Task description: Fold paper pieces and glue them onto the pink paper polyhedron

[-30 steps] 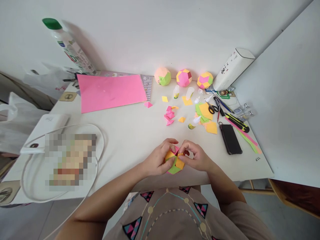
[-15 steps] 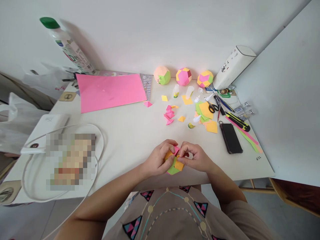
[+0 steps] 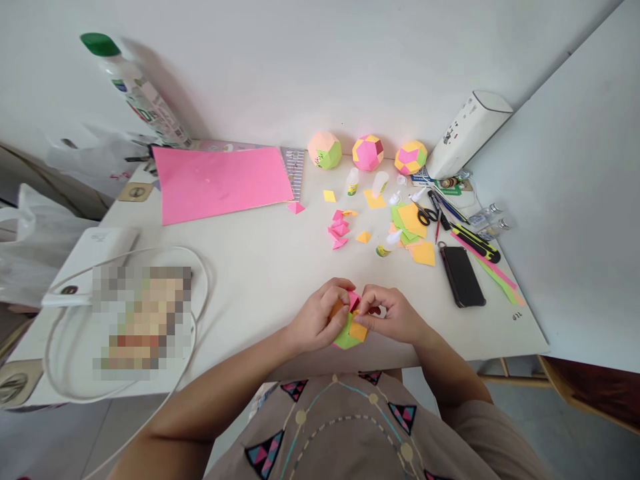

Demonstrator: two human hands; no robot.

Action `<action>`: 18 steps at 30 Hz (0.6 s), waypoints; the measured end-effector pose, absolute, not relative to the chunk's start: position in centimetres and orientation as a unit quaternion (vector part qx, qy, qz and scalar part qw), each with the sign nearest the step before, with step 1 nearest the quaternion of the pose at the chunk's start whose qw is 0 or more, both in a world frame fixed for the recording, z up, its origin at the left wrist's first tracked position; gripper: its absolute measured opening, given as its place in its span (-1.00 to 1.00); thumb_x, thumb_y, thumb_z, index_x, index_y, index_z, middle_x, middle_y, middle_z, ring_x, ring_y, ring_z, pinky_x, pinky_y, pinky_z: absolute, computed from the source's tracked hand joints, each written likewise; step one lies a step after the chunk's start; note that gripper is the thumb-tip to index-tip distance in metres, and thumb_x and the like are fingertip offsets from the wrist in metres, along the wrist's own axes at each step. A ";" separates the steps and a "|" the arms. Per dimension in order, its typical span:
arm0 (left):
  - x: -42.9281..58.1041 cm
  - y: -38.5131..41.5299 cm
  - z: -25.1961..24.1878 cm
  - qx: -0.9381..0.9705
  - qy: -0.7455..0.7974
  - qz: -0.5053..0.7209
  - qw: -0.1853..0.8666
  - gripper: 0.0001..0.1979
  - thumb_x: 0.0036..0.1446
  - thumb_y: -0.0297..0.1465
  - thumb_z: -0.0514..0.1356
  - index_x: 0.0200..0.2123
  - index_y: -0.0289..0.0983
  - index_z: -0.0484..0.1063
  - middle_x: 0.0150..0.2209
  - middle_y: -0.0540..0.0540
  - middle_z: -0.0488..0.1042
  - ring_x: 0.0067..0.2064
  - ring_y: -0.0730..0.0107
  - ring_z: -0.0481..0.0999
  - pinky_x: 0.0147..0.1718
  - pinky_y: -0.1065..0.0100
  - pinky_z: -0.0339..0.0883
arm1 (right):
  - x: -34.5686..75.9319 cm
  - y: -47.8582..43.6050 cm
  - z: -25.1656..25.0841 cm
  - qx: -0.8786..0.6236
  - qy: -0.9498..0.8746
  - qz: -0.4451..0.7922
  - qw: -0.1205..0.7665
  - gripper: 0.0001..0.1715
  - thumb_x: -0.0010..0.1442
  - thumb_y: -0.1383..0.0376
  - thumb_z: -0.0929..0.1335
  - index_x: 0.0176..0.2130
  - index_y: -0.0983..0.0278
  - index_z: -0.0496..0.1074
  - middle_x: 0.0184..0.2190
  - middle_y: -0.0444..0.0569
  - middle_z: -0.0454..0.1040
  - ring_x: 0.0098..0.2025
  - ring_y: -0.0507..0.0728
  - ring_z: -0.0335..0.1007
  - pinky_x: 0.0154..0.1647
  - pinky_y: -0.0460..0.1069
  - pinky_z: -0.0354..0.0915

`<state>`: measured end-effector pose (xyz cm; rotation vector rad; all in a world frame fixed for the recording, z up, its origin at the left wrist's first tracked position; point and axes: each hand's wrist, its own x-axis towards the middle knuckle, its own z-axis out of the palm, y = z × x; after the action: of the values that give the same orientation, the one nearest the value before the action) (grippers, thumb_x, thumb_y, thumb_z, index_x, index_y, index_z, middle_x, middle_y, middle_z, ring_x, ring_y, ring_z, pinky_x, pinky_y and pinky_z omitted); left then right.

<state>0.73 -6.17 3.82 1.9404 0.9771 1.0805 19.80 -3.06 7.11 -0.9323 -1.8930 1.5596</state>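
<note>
Close to the table's front edge, my left hand (image 3: 321,317) is closed around a partly built paper ball (image 3: 346,338) with green, orange and pink faces. My right hand (image 3: 390,312) pinches the ball's orange piece at its right side, thumb and forefinger together. A dark opening shows at the top of the ball between the hands. Much of the ball is covered by my fingers. Beyond it lie folded pink paper pieces (image 3: 339,230), an orange folded piece (image 3: 363,237) and a tilted glue bottle (image 3: 384,249).
Three finished paper balls (image 3: 369,153) stand along the wall. Cut paper sheets (image 3: 407,223), scissors (image 3: 426,215), a box cutter (image 3: 477,243) and a black phone (image 3: 463,277) lie to the right. A pink sheet (image 3: 225,185) lies at the back left, a white cable (image 3: 204,293) nearer.
Both hands keep their hold on the paper ball in nearly the same place. The dark opening near the pink piece shows slightly more.
</note>
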 end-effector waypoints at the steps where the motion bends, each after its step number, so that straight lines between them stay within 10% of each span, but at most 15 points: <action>1: 0.8 -6.2 3.9 0.749 0.380 0.416 0.348 -0.94 0.21 -0.49 -0.05 -0.27 -0.22 0.15 -0.08 -0.23 0.34 -0.11 0.30 0.42 -0.18 0.22 0.36 | 19.9 -3.0 7.2 -0.338 -0.699 0.577 0.254 -0.81 0.09 0.26 0.42 -0.45 0.28 0.35 -0.49 -0.16 0.33 -0.49 -0.04 0.18 -0.47 -0.10 0.18; 18: 0.9 -6.4 4.3 0.743 0.401 0.412 0.342 -0.95 0.21 -0.48 -0.04 -0.26 -0.22 0.16 -0.08 -0.23 0.34 -0.11 0.30 0.41 -0.17 0.21 0.37 | 20.7 -2.4 7.5 -0.323 -0.690 0.610 0.216 -0.79 0.10 0.20 0.43 -0.37 0.31 0.43 -0.49 -0.11 0.43 -0.48 -0.02 0.27 -0.47 -0.10 0.20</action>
<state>0.93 -6.42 4.28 1.9322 1.0424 1.0710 20.70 -2.39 7.53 -0.8966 -1.9133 1.6912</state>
